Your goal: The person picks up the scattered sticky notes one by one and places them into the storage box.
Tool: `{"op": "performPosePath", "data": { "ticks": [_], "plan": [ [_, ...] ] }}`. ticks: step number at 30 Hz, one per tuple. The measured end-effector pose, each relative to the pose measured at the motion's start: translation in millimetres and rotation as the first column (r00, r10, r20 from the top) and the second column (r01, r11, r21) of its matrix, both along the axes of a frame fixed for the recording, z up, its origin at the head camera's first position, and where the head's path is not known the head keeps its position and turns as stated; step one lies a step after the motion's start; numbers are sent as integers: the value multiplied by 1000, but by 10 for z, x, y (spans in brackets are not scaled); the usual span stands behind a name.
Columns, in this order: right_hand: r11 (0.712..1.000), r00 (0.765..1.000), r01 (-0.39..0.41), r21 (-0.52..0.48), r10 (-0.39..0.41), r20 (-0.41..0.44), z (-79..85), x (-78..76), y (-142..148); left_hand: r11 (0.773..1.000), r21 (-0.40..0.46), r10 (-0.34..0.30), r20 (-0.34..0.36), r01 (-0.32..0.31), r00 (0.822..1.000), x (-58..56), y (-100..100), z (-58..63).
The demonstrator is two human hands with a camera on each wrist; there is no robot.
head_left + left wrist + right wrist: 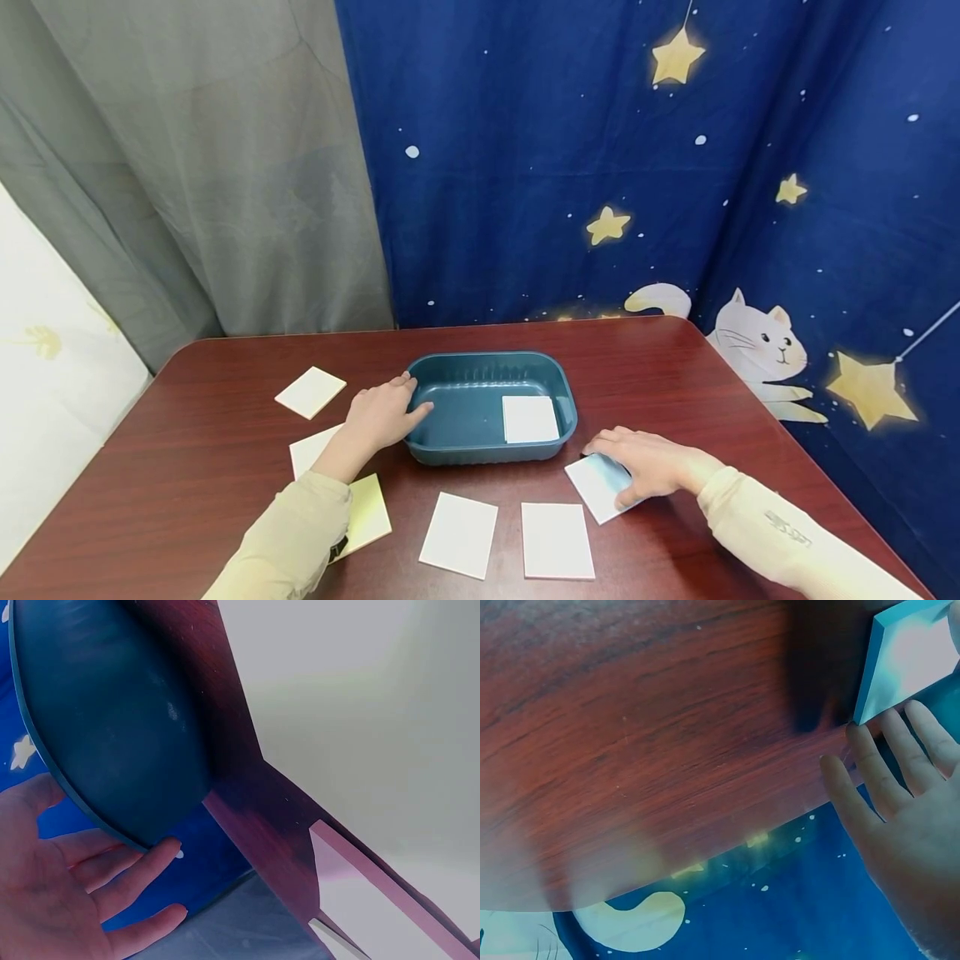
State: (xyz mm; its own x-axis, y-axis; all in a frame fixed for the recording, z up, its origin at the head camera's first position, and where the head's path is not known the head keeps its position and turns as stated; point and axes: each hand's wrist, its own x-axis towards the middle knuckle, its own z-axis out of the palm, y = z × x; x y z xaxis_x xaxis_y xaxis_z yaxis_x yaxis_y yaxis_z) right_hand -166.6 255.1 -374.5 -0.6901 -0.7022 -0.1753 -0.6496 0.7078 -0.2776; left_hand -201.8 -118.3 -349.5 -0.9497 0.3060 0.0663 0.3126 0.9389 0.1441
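Note:
On the table's right side my right hand (652, 462) holds a light blue square note pad (596, 490) between thumb and fingertips, at opposite edges. In the right wrist view the fingertips meet the edge of that pad (907, 660); the thumb is mostly cut off. My left hand (382, 412) rests at the left end of a teal plastic bin (483, 454), thumb over the rim and fingers fairly straight. The left wrist view shows those fingers (139, 881) spread along the bin's rim. Inside the bin, toward the right, lies a white square pad (531, 419).
In front of the bin lie two whitish pads, one left (460, 535) and one right (557, 540). Left of it are a yellow pad (369, 512), a partly covered white pad (309, 450) and a cream pad (311, 392). Curtains (525, 167) hang behind the table.

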Motion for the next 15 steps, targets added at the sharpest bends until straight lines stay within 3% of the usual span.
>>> {"op": "performPosePath", "data": {
  "ticks": [10, 15],
  "plan": [
    [1000, 998, 25, 19, -23, -56, -33, 15, 32, 1000, 4, 3, 4, -3, 1000, 0, 4, -6],
    [999, 998, 48, -8, -49, -26, -44, 5, 48, 1000, -1, 4, 5, -4, 1000, -2, 5, -5]
  ]
}}
